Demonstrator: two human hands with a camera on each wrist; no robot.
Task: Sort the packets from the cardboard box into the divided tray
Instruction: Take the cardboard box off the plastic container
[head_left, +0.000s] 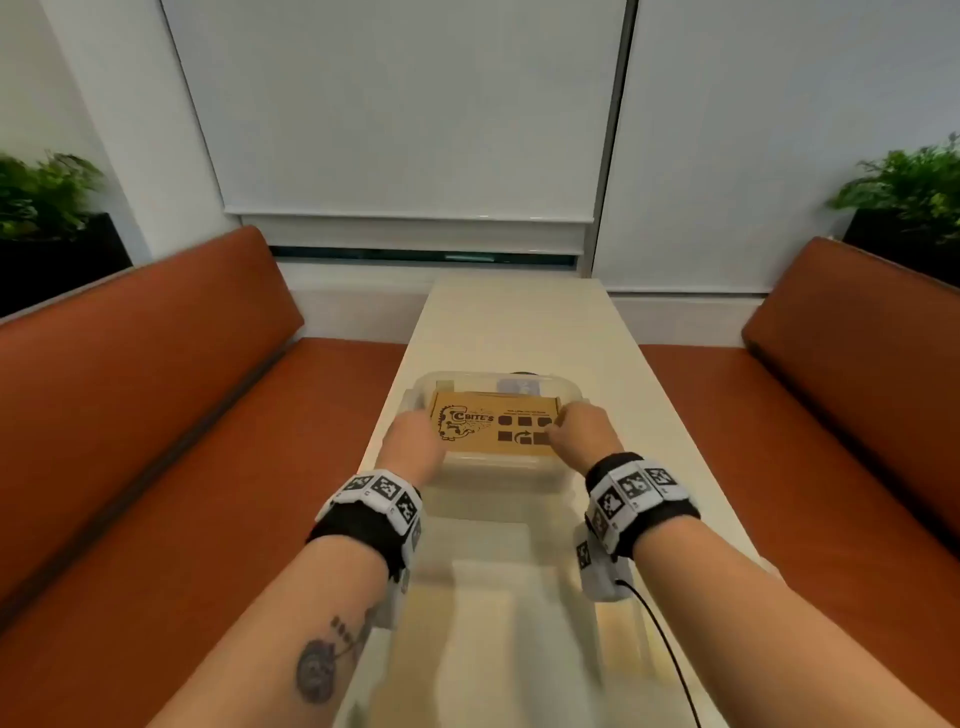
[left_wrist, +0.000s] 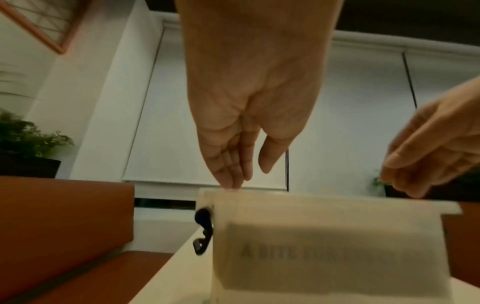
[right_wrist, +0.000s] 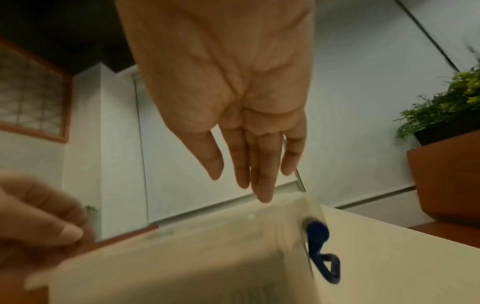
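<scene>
A: Nearest sits a blurred, clear divided plastic tray (head_left: 519, 613), between the forearms on the pale, narrow table (head_left: 519, 322).

B: And the flat brown printed cardboard box (head_left: 493, 428)?

A: Beyond it, inside a clear plastic tub (head_left: 467, 382), long axis running left to right, print upward. The left hand (head_left: 413, 441) reaches its left end, fingers straight and relaxed; the right hand (head_left: 584, 431) is at its right end, fingers straight too, holding nothing.

B: The room?

A: Orange benches (head_left: 156, 415) on both sides, white blinds (head_left: 405, 104), potted plants (head_left: 41, 192).

Pale table (head_left: 524, 332) bears a clear bin (head_left: 498, 382) and divided tray (head_left: 498, 587)
</scene>
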